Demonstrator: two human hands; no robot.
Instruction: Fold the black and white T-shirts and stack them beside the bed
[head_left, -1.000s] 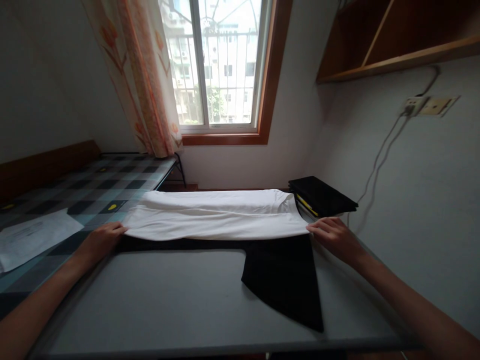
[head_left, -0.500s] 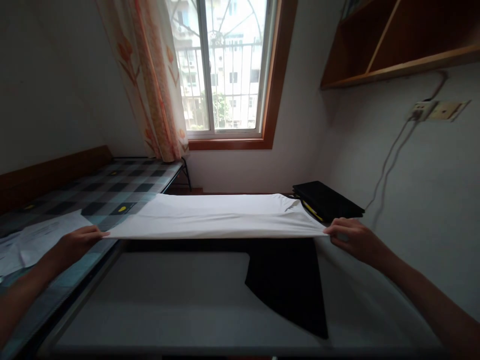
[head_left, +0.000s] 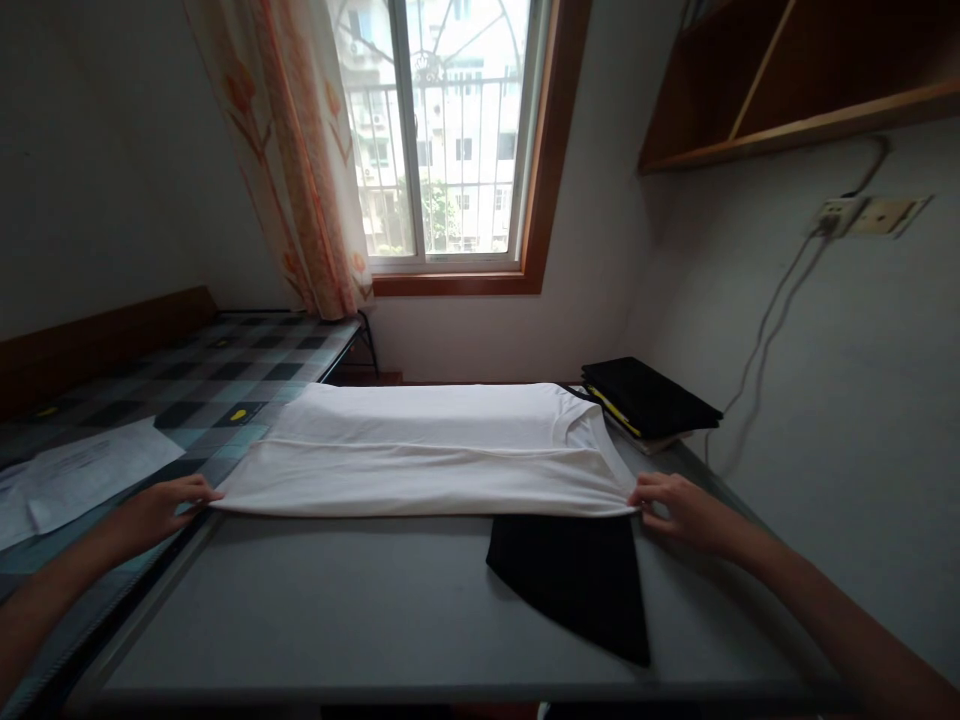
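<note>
A white garment lies folded lengthwise across the grey table, its near edge pulled straight. At that edge's left corner, my left hand pinches the fabric between thumb and fingers. My right hand pinches the right corner, beside the curved neckline. A black piece of fabric, shaped like a sleeve, sticks out from under the white fabric toward the table's near edge. How the black and white parts join is hidden.
Black folders are stacked at the table's back right. On the left, a bed with a checked cover touches the table side and bears a white sheet. A wooden shelf hangs above a wall socket with a cable.
Both hands have moved down and nearer with the garment's edge, which now covers the black strip along the table. More of the folded white layer shows flat.
</note>
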